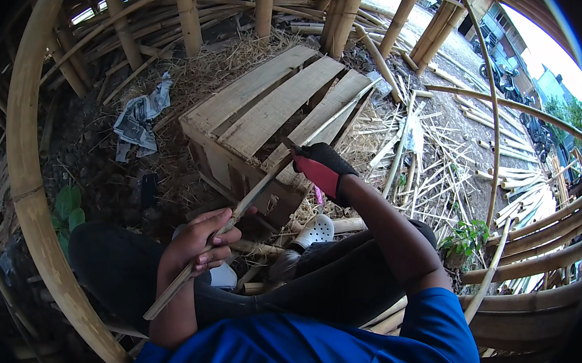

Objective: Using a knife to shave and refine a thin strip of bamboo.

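Observation:
A long bamboo strip (253, 196) runs slantwise from my lap up across the wooden crate (269, 112). My left hand (204, 241), bare, has its fingers wrapped round the strip's nearer part. On my right hand (320, 169) is a black and pinkish-red glove; its fingers are closed at the strip, near the crate's front edge. A short dark tip, like a knife blade (288, 143), sticks out from the gloved fingers over the strip. Its handle is hidden in the glove. The strip's far end lies over the slatted crate top.
Crumpled newspaper (141, 118) lies left of the crate. Bamboo offcuts (430, 151) litter the ground to the right. A thick bamboo pole (28, 173) rises at my left, and bamboo rails (539, 252) stand at my right. My light clog (316, 231) is below the crate.

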`<state>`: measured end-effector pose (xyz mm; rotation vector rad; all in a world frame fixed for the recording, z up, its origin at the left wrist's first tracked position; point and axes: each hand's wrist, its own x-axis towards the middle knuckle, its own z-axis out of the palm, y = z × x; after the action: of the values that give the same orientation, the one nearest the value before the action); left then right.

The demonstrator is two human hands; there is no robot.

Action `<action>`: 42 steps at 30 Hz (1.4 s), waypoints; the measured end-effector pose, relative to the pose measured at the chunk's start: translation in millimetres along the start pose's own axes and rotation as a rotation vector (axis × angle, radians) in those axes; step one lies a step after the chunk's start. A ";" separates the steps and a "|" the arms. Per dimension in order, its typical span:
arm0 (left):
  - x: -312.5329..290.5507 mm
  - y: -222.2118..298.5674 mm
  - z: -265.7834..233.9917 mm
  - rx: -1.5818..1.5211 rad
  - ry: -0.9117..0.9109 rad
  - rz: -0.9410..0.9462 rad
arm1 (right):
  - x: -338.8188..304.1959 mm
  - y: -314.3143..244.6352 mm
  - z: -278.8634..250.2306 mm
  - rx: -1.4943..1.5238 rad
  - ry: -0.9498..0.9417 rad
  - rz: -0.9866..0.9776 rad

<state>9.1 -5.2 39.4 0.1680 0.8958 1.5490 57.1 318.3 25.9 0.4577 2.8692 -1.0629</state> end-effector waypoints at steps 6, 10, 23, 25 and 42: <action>8.3 -6.5 3.4 -0.068 -0.036 0.028 | -8.1 -2.5 -51.5 0.459 0.015 0.251; 8.7 -9.5 -0.6 -0.081 -0.057 0.041 | -2.4 14.5 -87.5 0.744 0.297 0.438; 6.2 -7.0 10.1 -0.056 -0.028 0.037 | -0.3 78.8 -107.7 0.413 0.628 0.348; 5.7 -6.8 11.6 -0.064 -0.035 0.041 | -3.8 76.3 -102.1 0.413 0.493 0.316; 7.3 -11.0 4.5 0.051 0.021 0.029 | 7.5 11.5 -8.0 -0.122 0.040 0.000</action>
<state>18.8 2.4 32.8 0.2020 0.9538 1.5577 53.8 333.7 23.6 0.4769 2.9474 -0.8817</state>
